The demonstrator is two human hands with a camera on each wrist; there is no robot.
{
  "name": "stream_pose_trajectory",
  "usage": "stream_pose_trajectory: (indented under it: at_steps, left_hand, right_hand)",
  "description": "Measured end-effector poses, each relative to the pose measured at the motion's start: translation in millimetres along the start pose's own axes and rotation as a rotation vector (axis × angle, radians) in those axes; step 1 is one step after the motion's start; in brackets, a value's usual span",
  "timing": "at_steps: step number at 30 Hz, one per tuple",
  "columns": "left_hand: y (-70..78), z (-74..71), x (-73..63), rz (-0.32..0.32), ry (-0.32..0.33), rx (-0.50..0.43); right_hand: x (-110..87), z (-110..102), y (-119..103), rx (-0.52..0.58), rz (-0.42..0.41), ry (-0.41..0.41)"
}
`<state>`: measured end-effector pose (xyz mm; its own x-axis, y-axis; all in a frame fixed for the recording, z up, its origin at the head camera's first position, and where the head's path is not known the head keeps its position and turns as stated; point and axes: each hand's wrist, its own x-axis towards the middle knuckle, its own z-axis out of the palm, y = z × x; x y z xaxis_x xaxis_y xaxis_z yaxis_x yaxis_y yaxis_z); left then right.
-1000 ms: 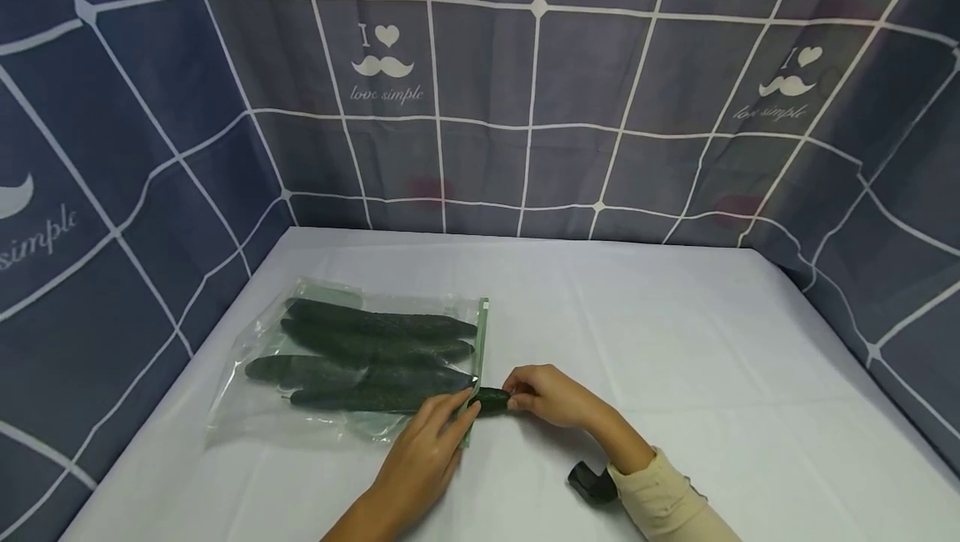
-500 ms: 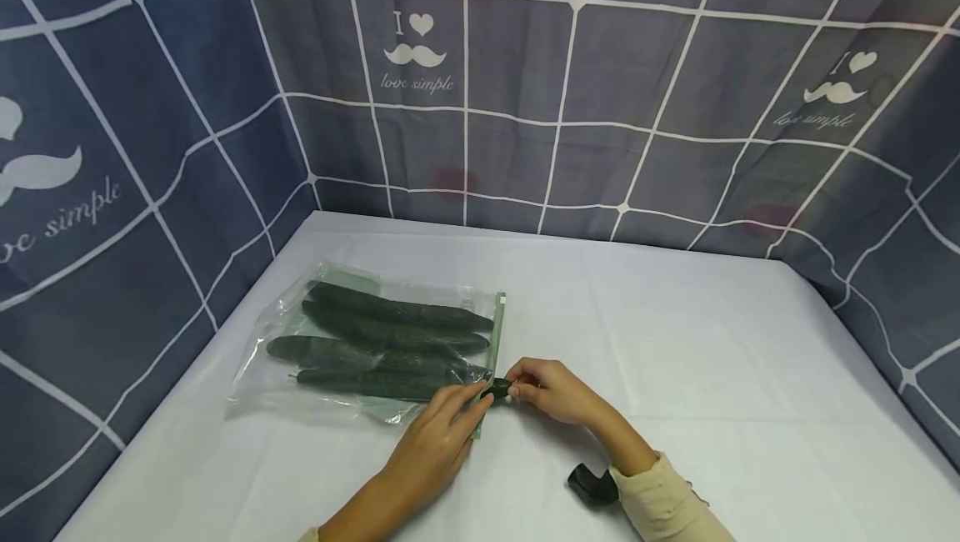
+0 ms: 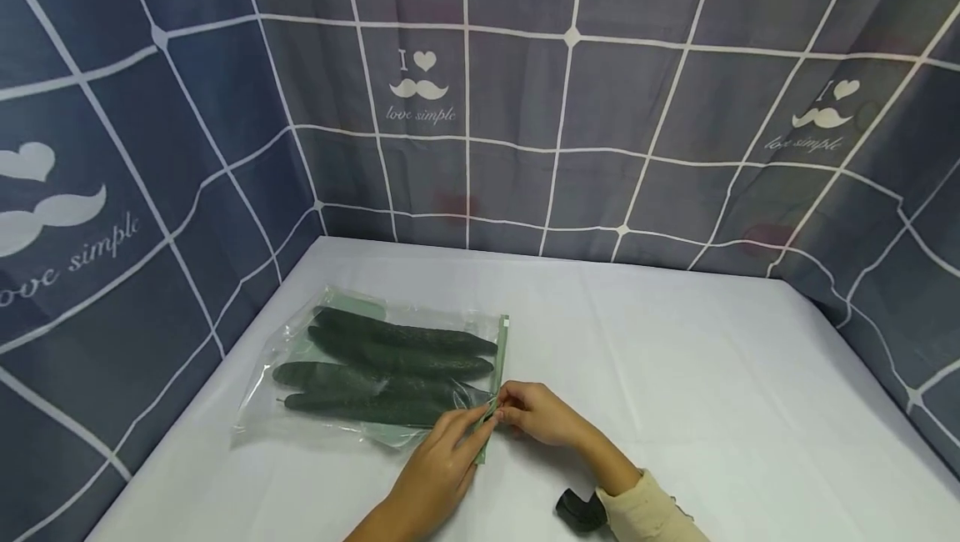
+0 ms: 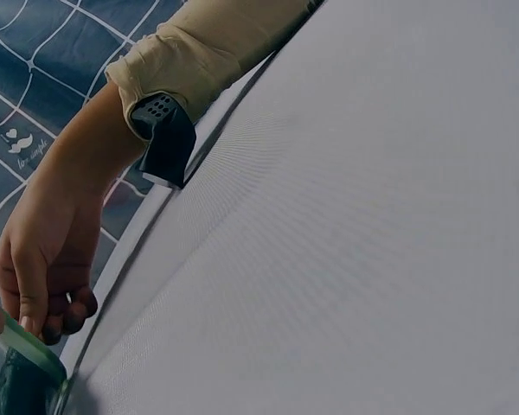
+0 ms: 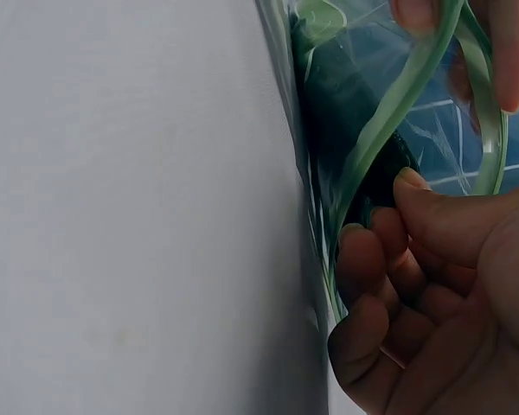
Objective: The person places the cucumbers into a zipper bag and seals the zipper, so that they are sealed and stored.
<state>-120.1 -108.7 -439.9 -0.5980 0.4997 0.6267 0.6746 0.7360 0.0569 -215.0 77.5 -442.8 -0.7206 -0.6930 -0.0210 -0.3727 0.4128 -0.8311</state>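
A clear zip-lock bag with a green strip along its mouth (image 3: 502, 342) lies on the left half of the table. Several dark green cucumbers lie side by side inside it. My left hand (image 3: 435, 471) holds the near part of the bag's mouth; the right wrist view shows its fingers on either side of the parted green strips. At that gap my right hand (image 3: 542, 415) pinches the end of the nearest cucumber (image 5: 337, 95), thumb on top and fingers curled below. In the head view my hands hide that end.
A white cloth covers the table (image 3: 675, 375). Dark checked curtains (image 3: 510, 92) stand along the back and both sides. A black strap-like device (image 3: 581, 511) sits at my right sleeve cuff (image 3: 645, 513).
The cucumber end that stuck out of the bag's mouth has slid left into the bag. My right hand has moved left with it, up to the green strip. The head view has shifted.
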Motion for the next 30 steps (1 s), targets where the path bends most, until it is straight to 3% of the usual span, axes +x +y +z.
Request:
stream_pose_trajectory:
  at_steps: [8, 14, 23, 30]
  left_hand:
    - [15.9, 6.6, -10.1, 0.060, 0.091, -0.019]
    - [12.0, 5.9, 0.5, 0.056, 0.088, -0.001]
    - [5.5, 4.4, 3.6, 0.041, 0.048, -0.011]
    - [3.2, 6.4, 0.4, 0.038, 0.097, 0.022]
  right_hand:
    - [-18.9, 19.6, 2.9, 0.072, 0.062, -0.011]
    - [-9.1, 15.8, -0.1, 0.009, 0.033, 0.035]
    - [-1.1, 14.9, -0.1, -0.048, 0.016, 0.104]
    - [6.2, 17.8, -0.4, -0.083, 0.011, 0.098]
